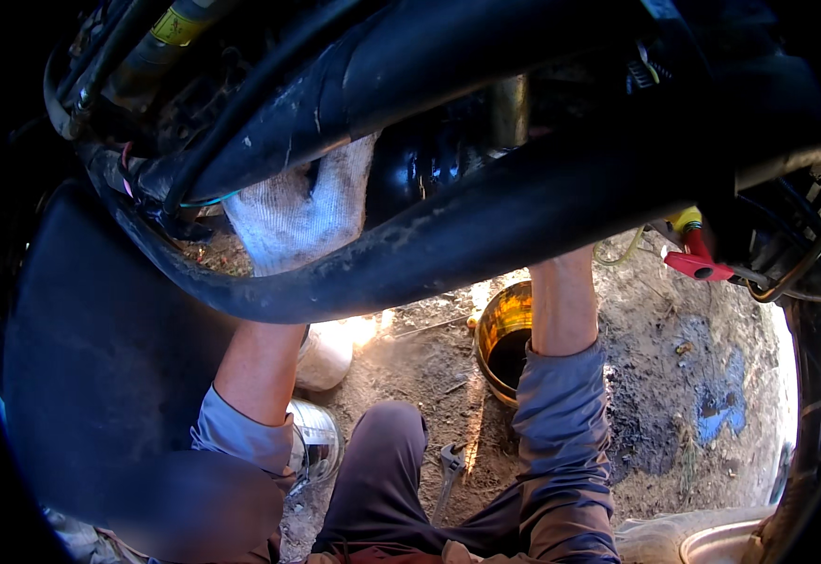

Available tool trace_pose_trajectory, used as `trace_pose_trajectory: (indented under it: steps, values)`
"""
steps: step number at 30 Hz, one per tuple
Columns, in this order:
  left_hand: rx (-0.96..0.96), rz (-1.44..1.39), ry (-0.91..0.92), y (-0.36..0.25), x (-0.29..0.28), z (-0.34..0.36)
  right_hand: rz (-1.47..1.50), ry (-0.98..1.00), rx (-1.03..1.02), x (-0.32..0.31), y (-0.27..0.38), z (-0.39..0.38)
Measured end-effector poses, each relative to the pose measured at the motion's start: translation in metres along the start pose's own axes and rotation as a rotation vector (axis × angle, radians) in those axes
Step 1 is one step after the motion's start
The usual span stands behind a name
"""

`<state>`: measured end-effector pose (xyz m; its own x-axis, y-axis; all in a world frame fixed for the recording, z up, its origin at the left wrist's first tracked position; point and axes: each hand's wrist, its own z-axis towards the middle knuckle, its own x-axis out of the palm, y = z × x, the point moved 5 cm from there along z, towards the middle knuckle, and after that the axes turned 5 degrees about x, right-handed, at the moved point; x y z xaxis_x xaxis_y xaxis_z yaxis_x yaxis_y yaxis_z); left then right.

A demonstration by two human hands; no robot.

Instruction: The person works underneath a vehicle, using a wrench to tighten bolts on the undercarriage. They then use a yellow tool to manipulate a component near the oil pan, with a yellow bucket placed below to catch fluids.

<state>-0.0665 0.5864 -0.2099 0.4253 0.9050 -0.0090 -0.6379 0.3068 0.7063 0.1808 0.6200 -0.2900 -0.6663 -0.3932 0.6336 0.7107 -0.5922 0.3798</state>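
My left hand [297, 216], in a pale knitted work glove, reaches up between two thick black tubes. Its fingertips pass behind the upper tube [335, 94], so what they touch or hold is hidden. In front of my left wrist runs the lower black tube [429, 254], curved and dusty. My right forearm, bare below a rolled grey sleeve [561, 404], rises behind that same tube, which hides the right hand. Beside the right forearm, on the ground, stands a yellow bucket [504, 329] with dark liquid inside.
An adjustable wrench [449, 470] lies on the dirt by my knee. A clear container [316, 442] and a pale rounded container [324, 357] stand near my left forearm. Red-handled part [699, 258] and cables hang at right. Dark wet patches [719, 404] mark the ground.
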Motion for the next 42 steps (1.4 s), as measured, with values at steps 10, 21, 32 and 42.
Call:
trace_pose_trajectory:
  steps: [10, 21, 32, 42]
  values:
    - [0.02, -0.021, -0.024, 0.008, 0.007, 0.0, -0.21, -0.21, 0.116, 0.009, 0.007, -0.002]
    - [0.052, -0.069, -0.036, 0.009, 0.01, 0.004, -0.454, -0.13, 0.445, 0.002, -0.005, -0.037]
    - [0.123, -0.148, -0.037, 0.003, 0.027, 0.022, -0.979, -0.05, 0.425, -0.011, -0.018, -0.055]
    - [-1.103, -0.773, -0.021, -0.063, 0.116, -0.051, -1.707, 0.64, 0.044, -0.025, -0.026, -0.091]
